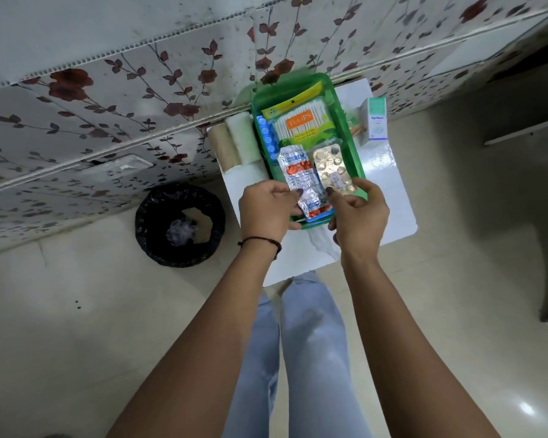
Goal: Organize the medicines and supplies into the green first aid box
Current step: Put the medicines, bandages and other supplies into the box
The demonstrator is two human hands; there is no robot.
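Observation:
The green first aid box lies open on a small white table. Inside it are a pack of cotton buds, a blue blister strip along the left wall, a silver and red tablet strip and a gold blister strip. My left hand pinches the near end of the silver and red strip. My right hand holds the near end of the gold strip at the box's front edge.
Two bandage rolls lie on the table left of the box. A small white and green medicine carton stands to its right. A black-lined waste bin sits on the floor at the left. A flowered wall runs behind.

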